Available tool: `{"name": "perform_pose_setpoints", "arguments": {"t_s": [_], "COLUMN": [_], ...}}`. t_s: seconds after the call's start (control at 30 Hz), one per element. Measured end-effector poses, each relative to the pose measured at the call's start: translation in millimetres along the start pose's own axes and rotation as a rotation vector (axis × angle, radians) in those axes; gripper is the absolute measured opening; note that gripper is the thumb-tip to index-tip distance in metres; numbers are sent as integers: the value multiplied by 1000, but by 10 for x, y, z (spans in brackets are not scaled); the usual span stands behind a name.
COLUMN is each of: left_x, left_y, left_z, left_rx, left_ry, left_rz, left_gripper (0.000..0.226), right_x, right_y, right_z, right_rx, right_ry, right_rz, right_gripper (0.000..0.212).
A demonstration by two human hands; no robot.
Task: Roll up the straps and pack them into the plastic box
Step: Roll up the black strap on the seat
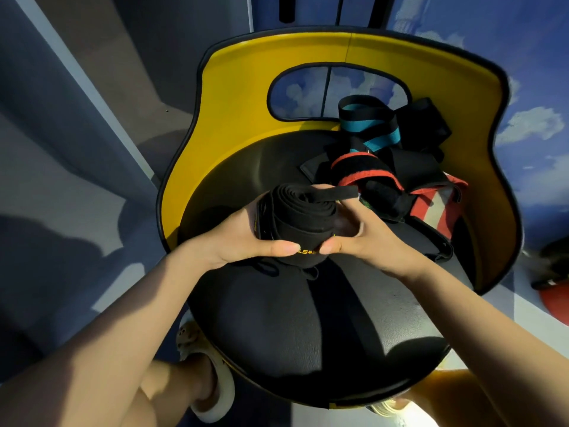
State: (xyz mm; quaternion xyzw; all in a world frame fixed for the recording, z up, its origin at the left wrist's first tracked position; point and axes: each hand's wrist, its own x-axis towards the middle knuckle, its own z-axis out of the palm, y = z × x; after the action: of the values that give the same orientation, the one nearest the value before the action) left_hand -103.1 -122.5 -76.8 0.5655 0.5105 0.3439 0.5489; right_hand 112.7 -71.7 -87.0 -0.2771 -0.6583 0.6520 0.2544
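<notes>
While gripped at both ends above the chair seat (277, 318): black strap roll (297, 221), left hand (243, 238) and right hand (363, 241) curled round it. Loose tail to be kept taut, edges aligned. Unrolled straps (400, 155) heaped toward seat's back. Plastic box unseen.

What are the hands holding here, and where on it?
A rolled black strap: the left hand wraps its left end, the right hand pinches its right end, above the chair seat.

Rolled strap (300, 220) on chair seat (277, 328), strap pile (397, 167) behind.
</notes>
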Motion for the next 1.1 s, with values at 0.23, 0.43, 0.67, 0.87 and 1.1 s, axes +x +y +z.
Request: {"name": "perform_pose_setpoints", "arguments": {"t_s": [0.23,0.43,0.67,0.87,1.1], "left_x": [46,101,124,10,-98], "left_y": [-33,30,69,59,-77], "left_z": [-35,30,107,-237,-450], "left_rx": [-139,161,414,215,103], "left_ry": [-11,172,411,356,234], "left_rz": [-88,-146,-250,-192,-165], "left_gripper": [86,104,100,80,102], "right_x": [29,82,182,303,379], "right_y": [-6,35,157,100,76], "right_z": [25,55,381,318,416], "right_rx": [47,-12,-335,-124,-166], "right_ry": [40,274,436,311,308], "right_rz": [48,-11,-40,-58,-42], "right_gripper": [51,50,77,62,57]}}
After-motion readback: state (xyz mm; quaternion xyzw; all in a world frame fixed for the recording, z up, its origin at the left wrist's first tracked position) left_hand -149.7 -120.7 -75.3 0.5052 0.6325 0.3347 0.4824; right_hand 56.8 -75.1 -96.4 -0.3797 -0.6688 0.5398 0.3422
